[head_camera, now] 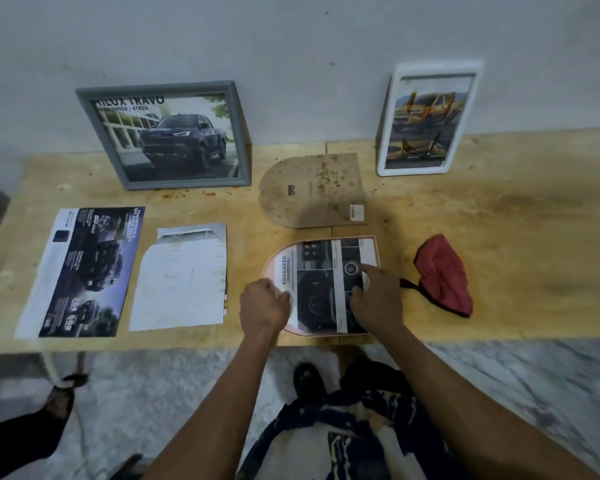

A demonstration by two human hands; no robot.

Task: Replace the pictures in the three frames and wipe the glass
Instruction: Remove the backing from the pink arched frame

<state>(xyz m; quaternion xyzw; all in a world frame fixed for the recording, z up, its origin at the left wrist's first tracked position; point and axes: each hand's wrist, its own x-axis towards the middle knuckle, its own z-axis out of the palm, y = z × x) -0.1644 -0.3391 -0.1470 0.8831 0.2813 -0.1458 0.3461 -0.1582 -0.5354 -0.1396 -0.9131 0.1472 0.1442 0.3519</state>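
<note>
An arch-shaped pink frame [374, 244] lies flat near the table's front edge with a dark car-interior picture [321, 289] laid in it. My left hand [264, 304] is curled at the picture's left edge and seems to pinch it. My right hand [374, 299] rests on the picture's right side, forefinger stretched forward. The frame's brown arch-shaped backing board [309, 192] lies just behind. A grey frame [167, 133] with a truck picture and a white frame [430, 119] with a yellow picture lean on the wall. A red cloth [444, 275] lies to the right.
Two loose sheets lie at the left: a dark car brochure page [84, 271] and a pale cut sheet [184, 278]. The wooden table [499, 209] stands against a grey wall. Below its front edge are a marble floor and my feet.
</note>
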